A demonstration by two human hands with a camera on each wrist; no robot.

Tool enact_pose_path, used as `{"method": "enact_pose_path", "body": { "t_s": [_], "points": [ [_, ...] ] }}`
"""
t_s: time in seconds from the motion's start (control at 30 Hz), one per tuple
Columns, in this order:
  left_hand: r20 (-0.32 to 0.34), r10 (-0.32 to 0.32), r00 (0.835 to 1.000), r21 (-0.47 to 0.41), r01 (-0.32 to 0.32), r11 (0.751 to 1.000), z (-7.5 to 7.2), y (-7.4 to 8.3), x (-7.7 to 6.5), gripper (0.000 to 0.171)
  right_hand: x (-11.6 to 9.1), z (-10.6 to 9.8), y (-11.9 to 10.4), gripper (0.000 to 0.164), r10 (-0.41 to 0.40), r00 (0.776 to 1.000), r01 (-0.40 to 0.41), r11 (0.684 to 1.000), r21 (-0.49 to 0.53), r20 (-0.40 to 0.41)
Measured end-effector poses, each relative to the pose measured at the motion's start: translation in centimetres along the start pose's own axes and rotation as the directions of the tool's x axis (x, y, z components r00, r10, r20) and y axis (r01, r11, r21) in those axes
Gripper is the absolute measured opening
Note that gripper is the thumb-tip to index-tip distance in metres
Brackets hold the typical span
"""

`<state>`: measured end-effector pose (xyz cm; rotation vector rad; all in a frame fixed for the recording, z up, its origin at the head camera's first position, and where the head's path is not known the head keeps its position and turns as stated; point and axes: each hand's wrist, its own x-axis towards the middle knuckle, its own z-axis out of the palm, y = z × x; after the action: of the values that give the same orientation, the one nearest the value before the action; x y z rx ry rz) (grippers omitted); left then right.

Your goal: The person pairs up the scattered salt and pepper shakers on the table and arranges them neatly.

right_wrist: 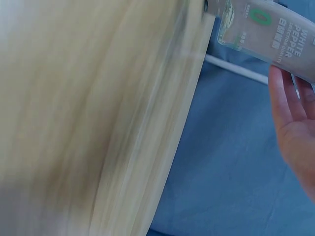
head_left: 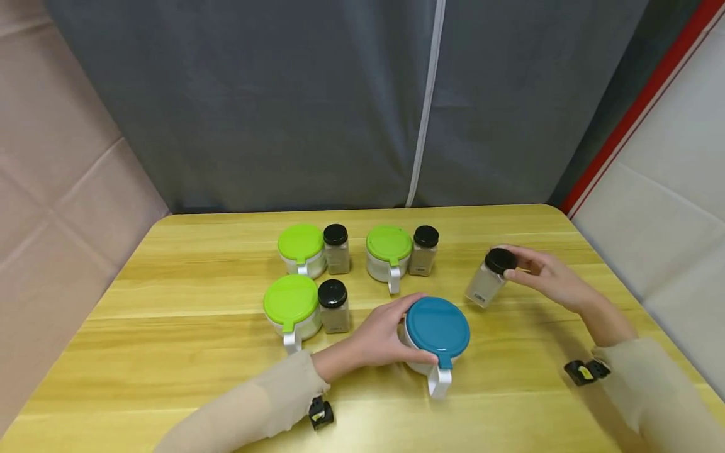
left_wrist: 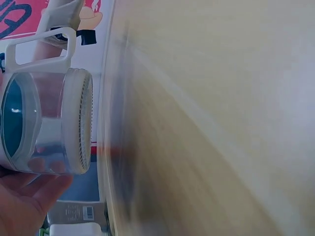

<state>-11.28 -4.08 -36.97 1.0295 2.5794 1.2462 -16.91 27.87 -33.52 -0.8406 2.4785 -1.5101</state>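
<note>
My left hand (head_left: 391, 333) grips a clear seasoning jar with a blue lid (head_left: 438, 327), thumb on its near side and fingers round the back. In the left wrist view its ridged base (left_wrist: 81, 120) shows, apart from the wooden surface, and its white handle (head_left: 439, 381) points toward me. My right hand (head_left: 552, 277) holds a white pepper bottle (head_left: 484, 285) by its black cap (head_left: 501, 260). That bottle is tilted, its base leaning left. The right wrist view shows its printed label (right_wrist: 283, 32) above my fingers (right_wrist: 279, 98).
Three green-lidded jars (head_left: 301, 243) (head_left: 389, 245) (head_left: 291, 304) stand left and behind, handles toward me. Beside each is a black-capped bottle (head_left: 337, 257) (head_left: 422, 251) (head_left: 334, 308). The wooden table (head_left: 187, 296) ends at a grey curtain (head_left: 283, 126).
</note>
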Motion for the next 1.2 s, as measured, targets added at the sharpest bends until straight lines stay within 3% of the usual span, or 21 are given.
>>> {"method": "enact_pose_path", "body": {
  "t_s": [0.23, 0.7, 0.93, 1.2],
  "points": [
    [-0.002, -0.017, 1.000, -0.053, 0.017, 0.998, -1.1, -0.6, -1.3, 0.089, -0.2, 1.3, -0.7, 0.043, -0.105, 0.985, 0.097, 0.993, 0.067, 0.137],
    [-0.012, -0.039, 0.999, -0.097, 0.038, 0.995, -2.2, -1.3, -2.3, 0.088, -0.5, 4.0, -1.3, 0.046, -0.160, 0.954, 0.123, 0.980, 0.155, 0.254],
    [-0.021, -0.038, 0.999, -0.087, 0.036, 0.996, -2.1, -1.6, -2.5, 0.089, -0.1, 5.2, -1.3, 0.049, -0.270, 0.912, 0.208, 0.953, 0.218, 0.309],
    [-0.034, -0.044, 0.998, -0.056, 0.042, 0.998, -1.7, -2.2, -2.5, 0.089, 0.2, 5.9, -1.4, 0.048, -0.237, 0.916, 0.175, 0.963, 0.207, 0.325]
  ]
}}
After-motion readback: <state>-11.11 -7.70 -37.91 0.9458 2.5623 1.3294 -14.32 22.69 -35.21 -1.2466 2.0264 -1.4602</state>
